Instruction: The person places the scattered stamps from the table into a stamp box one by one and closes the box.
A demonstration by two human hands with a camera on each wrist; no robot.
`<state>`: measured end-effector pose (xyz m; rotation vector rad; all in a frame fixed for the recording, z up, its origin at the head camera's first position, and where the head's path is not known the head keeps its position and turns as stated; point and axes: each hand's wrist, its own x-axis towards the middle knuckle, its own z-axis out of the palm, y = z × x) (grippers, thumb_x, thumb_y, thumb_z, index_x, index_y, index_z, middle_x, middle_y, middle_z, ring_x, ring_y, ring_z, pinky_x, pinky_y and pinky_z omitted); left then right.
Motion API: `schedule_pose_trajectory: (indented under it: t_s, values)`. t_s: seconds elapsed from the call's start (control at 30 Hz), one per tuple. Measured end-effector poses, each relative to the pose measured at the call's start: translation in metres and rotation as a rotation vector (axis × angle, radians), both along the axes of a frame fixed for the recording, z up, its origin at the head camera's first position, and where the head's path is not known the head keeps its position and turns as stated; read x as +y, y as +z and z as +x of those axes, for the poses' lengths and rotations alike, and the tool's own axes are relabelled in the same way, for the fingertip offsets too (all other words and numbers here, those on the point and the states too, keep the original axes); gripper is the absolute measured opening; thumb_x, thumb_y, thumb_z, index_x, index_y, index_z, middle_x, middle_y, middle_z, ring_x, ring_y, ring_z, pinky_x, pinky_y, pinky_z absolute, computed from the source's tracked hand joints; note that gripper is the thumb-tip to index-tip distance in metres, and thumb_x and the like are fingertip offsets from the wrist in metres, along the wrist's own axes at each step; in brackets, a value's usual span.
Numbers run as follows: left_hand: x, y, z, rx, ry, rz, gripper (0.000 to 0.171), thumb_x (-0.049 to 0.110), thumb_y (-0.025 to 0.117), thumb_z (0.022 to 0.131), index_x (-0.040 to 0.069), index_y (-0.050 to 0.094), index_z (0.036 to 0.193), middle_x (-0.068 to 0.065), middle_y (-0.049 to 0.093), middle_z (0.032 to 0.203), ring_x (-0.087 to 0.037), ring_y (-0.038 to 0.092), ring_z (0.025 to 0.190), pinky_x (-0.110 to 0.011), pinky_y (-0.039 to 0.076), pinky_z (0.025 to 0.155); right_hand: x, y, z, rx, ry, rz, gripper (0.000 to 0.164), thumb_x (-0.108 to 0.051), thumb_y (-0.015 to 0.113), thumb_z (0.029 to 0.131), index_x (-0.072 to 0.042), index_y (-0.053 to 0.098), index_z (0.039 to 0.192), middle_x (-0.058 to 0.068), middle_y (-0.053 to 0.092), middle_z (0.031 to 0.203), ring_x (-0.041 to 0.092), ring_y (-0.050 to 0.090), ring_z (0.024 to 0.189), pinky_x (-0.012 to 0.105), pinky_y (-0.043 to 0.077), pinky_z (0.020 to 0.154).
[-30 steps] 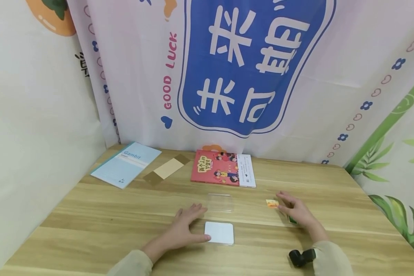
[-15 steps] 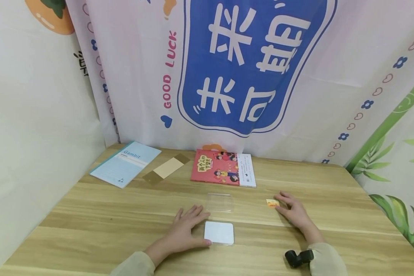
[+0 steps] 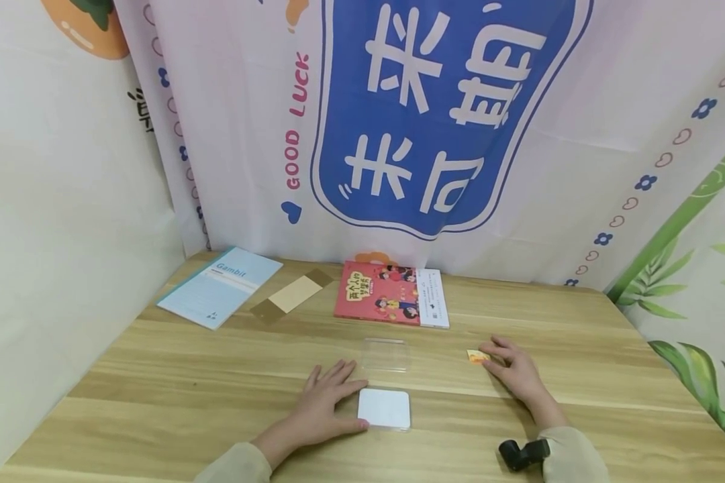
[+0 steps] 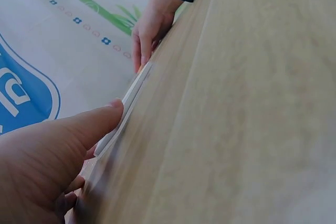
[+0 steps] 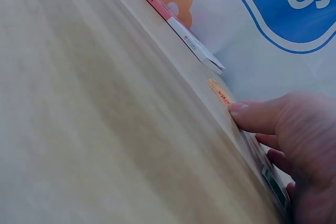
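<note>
My left hand [image 3: 321,408] lies on the table with fingers spread. Its thumb and index fingertip are at the left corners of a white rounded rectangular card [image 3: 384,408], which has a clear edge below it. In the left wrist view the thumb [image 4: 100,124] rests along the edge of this white card [image 4: 125,107]. My right hand [image 3: 516,374] reaches a small yellow-orange paper label [image 3: 477,356], its thumb and index fingertip at the label's right side. A dark green piece [image 5: 275,185] lies beneath the right fingers, hidden in the head view.
A clear plastic plate [image 3: 385,354] lies just beyond the white card. Along the back are a blue Gambit notebook [image 3: 220,288], a brown and tan flat piece [image 3: 293,295] and a red picture book [image 3: 377,294]. A black device [image 3: 523,455] is by the right sleeve.
The right hand has shifted slightly left, covering the green piece in the head view. The left index finger has come closer to the white card's upper corner. The card and label stay put.
</note>
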<state>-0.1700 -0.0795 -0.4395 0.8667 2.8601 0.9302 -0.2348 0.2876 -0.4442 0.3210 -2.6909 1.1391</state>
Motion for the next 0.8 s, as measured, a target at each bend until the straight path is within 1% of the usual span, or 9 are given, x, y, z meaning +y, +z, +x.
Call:
schedule_pose_trajectory:
  t_s: [0.13,0.27,0.43,0.67,0.8]
  values:
    - [-0.0011,-0.0002,0.0011,0.005,-0.006,0.019,0.067,0.057,0.057,0.070,0.015,0.051,0.122,-0.012,0.027,0.137,-0.030,0.017,0.126,-0.053,-0.003,0.097,-0.0022,0.0005,0.0002,-0.004,-0.004,-0.016,0.025,-0.010,0.066,0.075,0.001,0.063,0.098,0.027,0.042,0.121,0.043,0.033,0.112,0.050,0.031,0.089]
    - [-0.0007,0.0003,0.0012,0.019,-0.006,0.012,0.066,0.057,0.057,0.071,0.015,0.051,0.121,-0.013,0.028,0.136,-0.030,0.018,0.125,-0.053,-0.001,0.097,-0.0036,0.0018,0.0006,-0.019,-0.014,-0.026,0.025,-0.008,0.065,0.076,0.002,0.062,0.099,0.027,0.041,0.121,0.043,0.033,0.113,0.049,0.031,0.090]
    - [0.0004,0.0015,0.0005,0.008,-0.002,-0.007,0.066,0.058,0.056,0.071,0.017,0.050,0.122,-0.011,0.027,0.137,-0.028,0.016,0.126,-0.052,-0.002,0.097,-0.0051,0.0038,0.0012,-0.027,-0.037,-0.032,0.024,-0.004,0.064,0.076,0.003,0.061,0.098,0.026,0.044,0.119,0.042,0.035,0.112,0.049,0.032,0.089]
    - [-0.0001,0.0017,0.0011,0.000,-0.002,0.002,0.065,0.057,0.057,0.070,0.016,0.051,0.121,-0.011,0.027,0.137,-0.028,0.016,0.126,-0.052,-0.002,0.097,-0.0078,0.0052,0.0021,-0.075,-0.084,-0.073,0.024,0.000,0.061,0.077,0.005,0.057,0.100,0.025,0.045,0.118,0.040,0.039,0.110,0.046,0.032,0.091]
    - [0.0003,0.0016,0.0015,0.000,-0.002,-0.004,0.065,0.057,0.057,0.070,0.017,0.051,0.121,-0.011,0.027,0.137,-0.028,0.016,0.126,-0.052,-0.002,0.097,-0.0084,0.0063,0.0030,-0.056,-0.100,-0.067,0.025,0.002,0.061,0.076,0.005,0.057,0.100,0.026,0.049,0.112,0.039,0.043,0.106,0.046,0.034,0.090]
